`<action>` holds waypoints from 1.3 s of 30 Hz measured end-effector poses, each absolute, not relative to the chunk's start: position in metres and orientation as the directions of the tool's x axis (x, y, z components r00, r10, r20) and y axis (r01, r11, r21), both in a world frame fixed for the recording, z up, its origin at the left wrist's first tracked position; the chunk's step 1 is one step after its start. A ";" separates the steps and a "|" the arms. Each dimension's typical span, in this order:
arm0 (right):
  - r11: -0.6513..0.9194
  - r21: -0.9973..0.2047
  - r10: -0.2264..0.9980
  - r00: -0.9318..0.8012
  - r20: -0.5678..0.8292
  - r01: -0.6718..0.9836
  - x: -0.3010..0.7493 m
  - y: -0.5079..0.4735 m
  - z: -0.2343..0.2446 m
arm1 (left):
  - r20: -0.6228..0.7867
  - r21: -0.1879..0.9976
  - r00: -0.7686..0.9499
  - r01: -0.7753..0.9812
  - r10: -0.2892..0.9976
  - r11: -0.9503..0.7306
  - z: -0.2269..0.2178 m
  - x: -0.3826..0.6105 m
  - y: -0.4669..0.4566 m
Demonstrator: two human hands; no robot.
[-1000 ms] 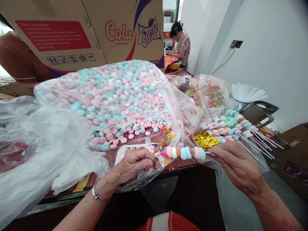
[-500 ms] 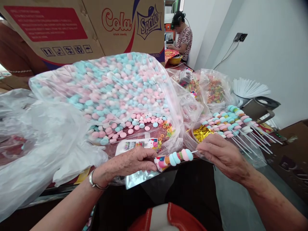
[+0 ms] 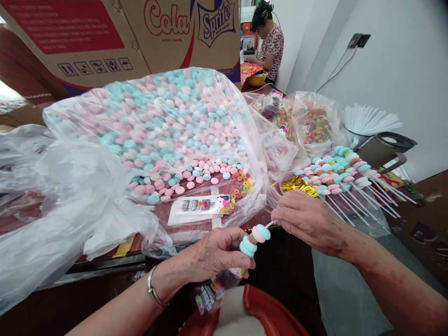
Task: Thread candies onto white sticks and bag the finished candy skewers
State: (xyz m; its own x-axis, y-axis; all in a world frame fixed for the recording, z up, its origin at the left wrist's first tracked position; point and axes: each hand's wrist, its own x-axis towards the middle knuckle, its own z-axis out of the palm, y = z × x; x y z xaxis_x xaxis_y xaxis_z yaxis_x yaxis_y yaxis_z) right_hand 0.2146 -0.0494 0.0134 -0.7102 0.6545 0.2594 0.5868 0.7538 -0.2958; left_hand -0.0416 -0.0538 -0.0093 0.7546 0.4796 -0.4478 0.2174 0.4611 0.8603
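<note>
I see the left hand (image 3: 219, 254) curled around the lower end of the candy stack (image 3: 258, 235), printed wrapper (image 3: 210, 295) hanging below that grip. Right hand (image 3: 308, 221): fingertips pinched narrow on the white stick (image 3: 269, 225), just beyond the topmost candy.

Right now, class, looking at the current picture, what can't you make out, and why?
- Candy skewer, head view: lower end covered by the left hand.
- Gold strips, head view: part hidden behind the right hand.
- Cardboard box, head view: top cut off by the upper edge.
- White packets, head view: fine print too small.
</note>
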 end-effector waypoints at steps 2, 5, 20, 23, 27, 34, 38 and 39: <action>0.758 -0.310 0.646 -0.726 0.237 0.574 0.218 -0.046 0.015 | -0.443 0.842 0.737 0.147 0.510 0.519 -0.011 -0.039 -0.061; 0.774 -0.305 0.621 -0.760 0.193 0.555 0.217 -0.044 0.015 | -0.421 0.850 0.723 0.104 0.548 0.516 -0.014 -0.037 -0.071; 0.766 -0.398 0.585 -0.804 0.107 0.504 0.202 -0.062 -0.018 | -0.616 0.787 0.607 0.510 0.502 0.348 -0.007 -0.071 -0.079; 0.763 -0.411 0.587 -0.801 0.120 0.498 0.202 -0.063 -0.023 | -0.683 0.722 0.570 0.623 0.457 0.303 -0.015 -0.082 -0.089; 0.760 -0.388 0.607 -0.783 0.137 0.521 0.196 -0.061 -0.020 | -0.644 0.729 0.524 0.640 0.558 0.241 -0.023 -0.079 -0.095; 0.771 -0.363 0.610 -0.770 0.187 0.523 0.188 -0.054 -0.006 | -0.471 0.778 0.543 0.627 0.695 0.037 -0.026 -0.072 -0.076; 0.771 -0.350 0.619 -0.757 0.211 0.532 0.193 -0.048 0.000 | -0.430 0.773 0.628 0.627 0.648 -0.094 -0.027 -0.074 -0.066; 0.773 -0.341 0.617 -0.758 0.210 0.535 0.194 -0.046 0.002 | -0.433 0.772 0.644 0.626 0.631 -0.110 -0.026 -0.074 -0.064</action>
